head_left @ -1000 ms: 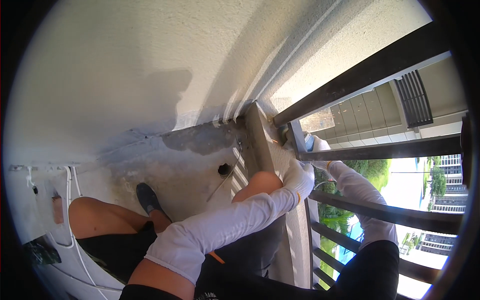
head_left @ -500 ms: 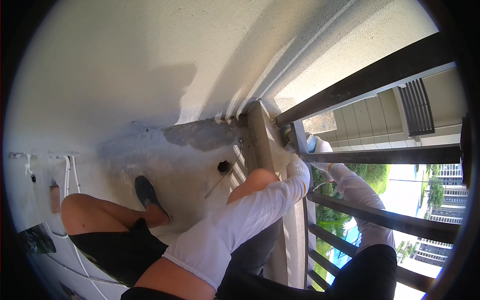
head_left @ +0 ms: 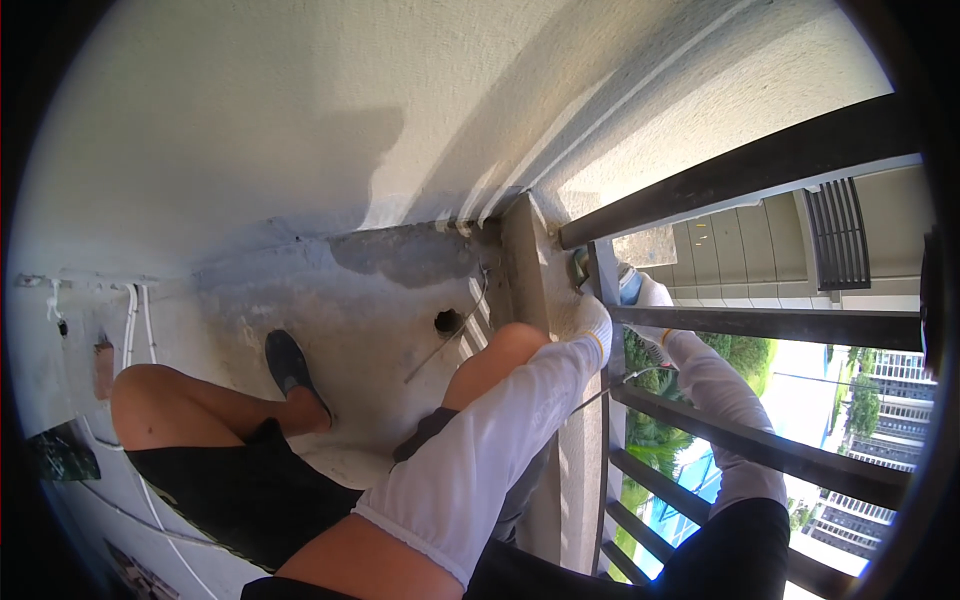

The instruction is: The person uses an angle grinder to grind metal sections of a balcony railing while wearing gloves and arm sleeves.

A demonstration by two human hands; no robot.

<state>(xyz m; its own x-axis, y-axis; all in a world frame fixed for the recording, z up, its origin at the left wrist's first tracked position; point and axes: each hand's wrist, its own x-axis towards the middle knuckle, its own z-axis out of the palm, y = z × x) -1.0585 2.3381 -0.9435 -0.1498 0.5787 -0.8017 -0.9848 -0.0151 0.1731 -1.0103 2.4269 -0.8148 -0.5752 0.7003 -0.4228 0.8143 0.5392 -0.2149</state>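
Observation:
Both my hands wear white gloves and meet near an upright post (head_left: 603, 270) of the dark railing. My left hand (head_left: 592, 322) is on the inner side, low over the concrete ledge; its fingers are largely hidden. Just beyond it is a small blue-green rounded patch (head_left: 579, 266), too unclear to name. My right arm passes outside the bars, and my right hand (head_left: 653, 298) bends in toward the post, fingers curled by a blue patch (head_left: 630, 286). What it grips is hidden. A thin cable (head_left: 632, 375) runs below the hands across the railing.
Dark railing bars (head_left: 765, 322) cross between my arms, with trees and buildings beyond. The concrete ledge (head_left: 578, 455) lies under my left forearm. A round hole (head_left: 447, 322) opens in the floor beside a thin wire (head_left: 440, 350). White cables (head_left: 130, 330) hang on the left wall.
The view has shifted slightly. More of the thin cable now shows between the bars and beside my left forearm. Both hands remain at the post.

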